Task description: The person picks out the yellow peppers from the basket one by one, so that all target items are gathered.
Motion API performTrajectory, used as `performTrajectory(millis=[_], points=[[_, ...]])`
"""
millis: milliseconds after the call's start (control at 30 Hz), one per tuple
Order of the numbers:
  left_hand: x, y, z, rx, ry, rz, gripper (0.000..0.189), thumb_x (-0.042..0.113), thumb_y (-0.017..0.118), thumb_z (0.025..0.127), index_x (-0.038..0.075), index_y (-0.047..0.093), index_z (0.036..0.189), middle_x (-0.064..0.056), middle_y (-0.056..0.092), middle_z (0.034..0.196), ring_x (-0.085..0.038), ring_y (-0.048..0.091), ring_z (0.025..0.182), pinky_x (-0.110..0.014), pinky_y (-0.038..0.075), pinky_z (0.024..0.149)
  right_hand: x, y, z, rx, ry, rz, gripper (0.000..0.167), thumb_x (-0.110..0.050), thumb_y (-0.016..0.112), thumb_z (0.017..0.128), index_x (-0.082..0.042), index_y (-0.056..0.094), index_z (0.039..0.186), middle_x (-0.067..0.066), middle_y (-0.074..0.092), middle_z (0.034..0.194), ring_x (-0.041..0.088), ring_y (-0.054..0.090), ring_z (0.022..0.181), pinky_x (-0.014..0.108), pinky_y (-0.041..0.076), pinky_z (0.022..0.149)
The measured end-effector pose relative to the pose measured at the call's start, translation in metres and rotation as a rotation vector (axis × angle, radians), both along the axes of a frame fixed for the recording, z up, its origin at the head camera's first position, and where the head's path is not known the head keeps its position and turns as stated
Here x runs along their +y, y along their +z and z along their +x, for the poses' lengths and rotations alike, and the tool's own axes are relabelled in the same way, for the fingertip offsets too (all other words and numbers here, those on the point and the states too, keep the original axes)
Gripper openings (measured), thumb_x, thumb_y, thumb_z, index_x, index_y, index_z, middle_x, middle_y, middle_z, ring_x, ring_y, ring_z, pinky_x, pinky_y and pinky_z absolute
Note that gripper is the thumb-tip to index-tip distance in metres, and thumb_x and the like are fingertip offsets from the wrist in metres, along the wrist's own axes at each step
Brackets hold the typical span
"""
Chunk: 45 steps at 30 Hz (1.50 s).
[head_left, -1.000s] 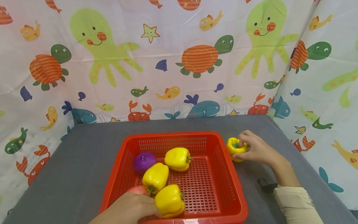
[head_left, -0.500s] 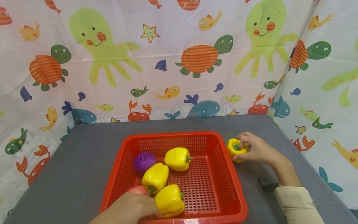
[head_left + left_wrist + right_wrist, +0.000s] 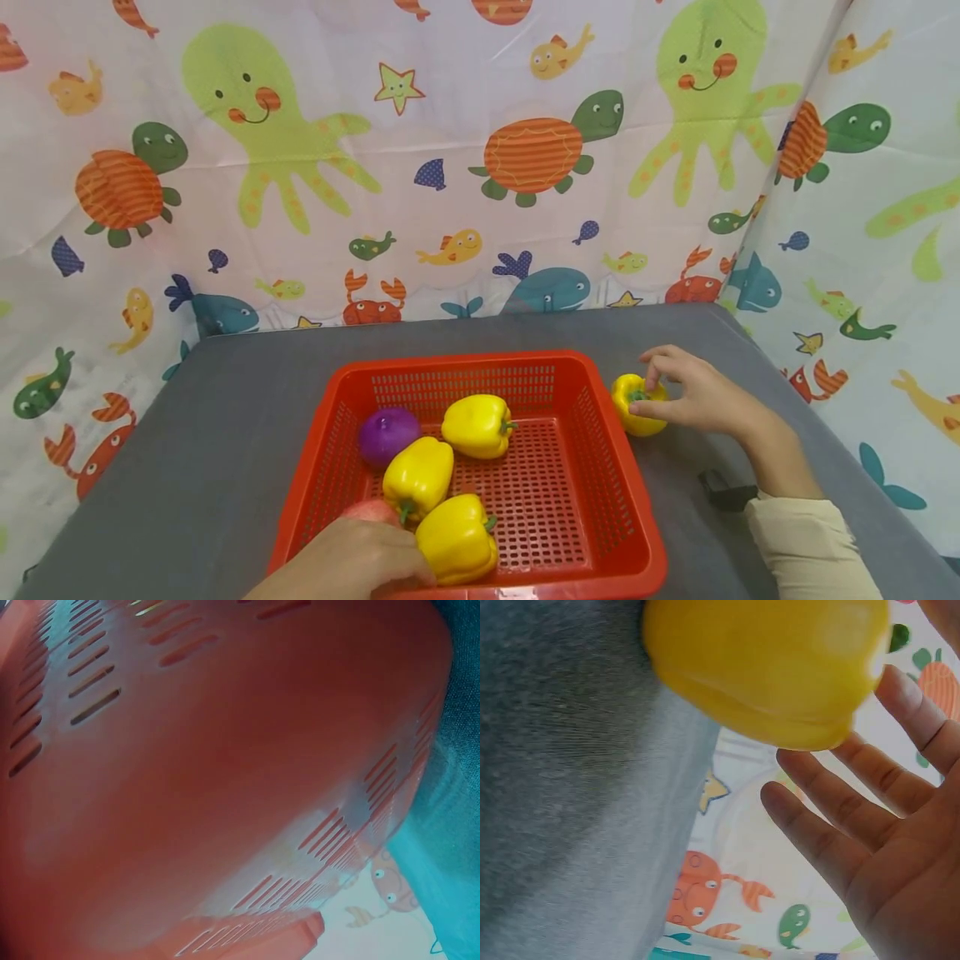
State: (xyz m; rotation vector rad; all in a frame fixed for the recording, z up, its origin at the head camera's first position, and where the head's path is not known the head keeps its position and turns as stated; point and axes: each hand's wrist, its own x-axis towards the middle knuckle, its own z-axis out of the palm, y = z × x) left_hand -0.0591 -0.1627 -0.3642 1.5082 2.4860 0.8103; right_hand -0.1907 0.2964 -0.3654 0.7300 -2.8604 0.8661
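My right hand [image 3: 693, 394] is at a yellow bell pepper [image 3: 633, 417], which stands stem-up on the grey table right of the red basket. Its thumb and fingers are spread about the pepper's top. In the right wrist view, the fingers [image 3: 832, 806] look fairly straight beside the pepper [image 3: 765, 667]. My left hand [image 3: 352, 558] grips the near left rim of the red plastic basket [image 3: 615, 500]; part of its hold is hidden. The left wrist view shows the basket's outer wall [image 3: 225, 765], not the fingers.
Inside the basket lie yellow bell peppers [image 3: 476, 427], a purple onion-like vegetable [image 3: 387, 437] and a reddish round item [image 3: 371, 511], partly covered by the left hand. A patterned curtain [image 3: 442, 200] surrounds the grey table [image 3: 187, 467]. A black device [image 3: 726, 492] sits by the right wrist.
My right hand's fingers and thumb have loosened from the pepper's rim and spread wider. The pepper has shifted very slightly. My left hand holds its place on the basket.
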Motion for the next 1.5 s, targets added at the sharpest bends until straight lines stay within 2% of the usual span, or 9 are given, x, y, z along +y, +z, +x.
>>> performTrajectory(millis=[100, 267, 433, 667, 733, 867, 1033, 1300, 1500], points=[[0.000, -0.002, -0.001, 0.035, -0.019, 0.016, 0.024, 0.048, 0.062, 0.096, 0.028, 0.071, 0.104, 0.025, 0.062, 0.096, 0.011, 0.053, 0.084, -0.009, 0.041, 0.081, -0.003, 0.008, -0.001, 0.034, 0.030, 0.018, 0.025, -0.032, 0.083, 0.083, -0.022, 0.061, 0.087, 0.013, 0.058, 0.128, 0.035, 0.057, 0.110, 0.057, 0.052, 0.085], [0.000, -0.003, -0.003, 0.091, -0.053, 0.030, 0.021, 0.045, 0.062, 0.097, 0.027, 0.071, 0.104, 0.023, 0.062, 0.094, 0.012, 0.051, 0.082, -0.007, 0.037, 0.081, -0.015, 0.031, -0.002, 0.113, 0.112, 0.079, 0.017, -0.024, 0.081, 0.086, -0.023, 0.064, 0.092, 0.012, 0.058, 0.128, 0.033, 0.059, 0.109, 0.054, 0.053, 0.085], [0.001, -0.001, -0.002, 0.037, -0.045, 0.024, 0.022, 0.046, 0.061, 0.098, 0.027, 0.071, 0.105, 0.023, 0.062, 0.095, 0.011, 0.052, 0.083, -0.007, 0.040, 0.080, -0.036, 0.055, -0.005, 0.174, 0.202, 0.155, 0.017, -0.020, 0.080, 0.087, -0.018, 0.066, 0.097, 0.011, 0.059, 0.128, 0.029, 0.062, 0.106, 0.050, 0.054, 0.084], [0.001, 0.000, -0.002, 0.072, -0.021, 0.024, 0.023, 0.049, 0.062, 0.096, 0.029, 0.071, 0.103, 0.025, 0.061, 0.093, 0.011, 0.051, 0.081, -0.009, 0.039, 0.080, -0.071, 0.084, -0.008, 0.179, 0.282, 0.235, 0.020, -0.021, 0.078, 0.088, -0.014, 0.068, 0.103, 0.010, 0.060, 0.127, 0.029, 0.060, 0.110, 0.048, 0.055, 0.086], [0.001, 0.000, -0.002, 0.060, -0.023, 0.022, 0.023, 0.048, 0.062, 0.096, 0.028, 0.071, 0.104, 0.024, 0.061, 0.093, 0.011, 0.052, 0.082, -0.009, 0.039, 0.079, -0.082, 0.089, -0.008, 0.189, 0.310, 0.248, 0.020, -0.021, 0.079, 0.088, -0.014, 0.068, 0.103, 0.009, 0.060, 0.125, 0.028, 0.059, 0.110, 0.047, 0.054, 0.087], [0.000, 0.001, -0.003, 0.021, -0.028, 0.012, 0.025, 0.048, 0.061, 0.097, 0.027, 0.071, 0.105, 0.024, 0.061, 0.095, 0.010, 0.053, 0.083, -0.010, 0.041, 0.080, -0.101, 0.094, -0.010, 0.177, 0.363, 0.268, 0.019, -0.019, 0.080, 0.087, -0.015, 0.068, 0.101, 0.004, 0.061, 0.117, 0.022, 0.059, 0.103, 0.042, 0.054, 0.085], [0.001, 0.000, -0.002, 0.023, -0.021, 0.000, 0.025, 0.050, 0.060, 0.097, 0.028, 0.071, 0.104, 0.025, 0.061, 0.095, 0.011, 0.052, 0.083, -0.011, 0.042, 0.080, -0.119, 0.094, -0.011, 0.125, 0.407, 0.294, 0.018, -0.019, 0.079, 0.088, -0.016, 0.067, 0.101, -0.001, 0.060, 0.112, 0.019, 0.060, 0.098, 0.038, 0.053, 0.084], [0.000, -0.001, -0.001, 0.038, -0.022, 0.000, 0.025, 0.049, 0.061, 0.097, 0.027, 0.072, 0.104, 0.024, 0.062, 0.094, 0.011, 0.052, 0.083, -0.010, 0.041, 0.081, -0.145, 0.090, -0.010, 0.115, 0.458, 0.399, 0.025, -0.021, 0.080, 0.087, -0.013, 0.068, 0.108, 0.003, 0.061, 0.114, 0.022, 0.062, 0.100, 0.037, 0.054, 0.086], [0.000, 0.001, -0.001, -0.017, -0.026, -0.004, 0.027, 0.049, 0.059, 0.097, 0.026, 0.071, 0.105, 0.024, 0.062, 0.096, 0.011, 0.053, 0.084, -0.010, 0.042, 0.080, -0.162, 0.083, -0.009, 0.098, 0.520, 0.459, 0.029, -0.022, 0.079, 0.088, -0.015, 0.068, 0.114, 0.002, 0.061, 0.116, 0.019, 0.061, 0.098, 0.036, 0.053, 0.086]])
